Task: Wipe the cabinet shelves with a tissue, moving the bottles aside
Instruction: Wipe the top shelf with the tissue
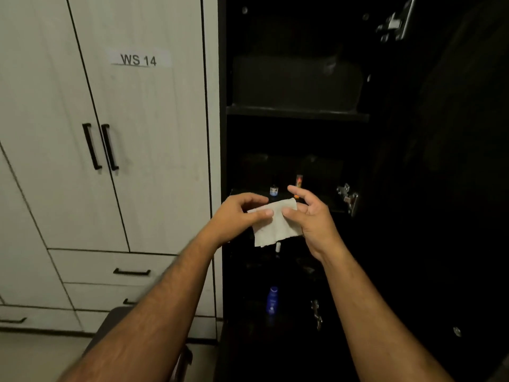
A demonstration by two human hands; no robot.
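Observation:
A white tissue [275,226] hangs between both hands in front of the dark open cabinet. My left hand [237,213] pinches its upper left edge with thumb and fingers. My right hand [308,213] pinches the upper right edge, its other fingers spread. Behind the hands, on the middle shelf [325,204], stand a small dark bottle with a blue label [273,190] and a slim orange bottle [298,181]. Lower down I see a blue bottle [272,300] and a dark bottle with a white cap [278,248], partly hidden by the tissue.
A dark bag [297,81] fills the upper shelf. Metal hinges [347,197] stick out at the cabinet's right side, where the dark door [454,161] stands open. White wardrobe doors labelled WS 14 [137,60] and drawers stand to the left. A dark chair [115,326] sits below.

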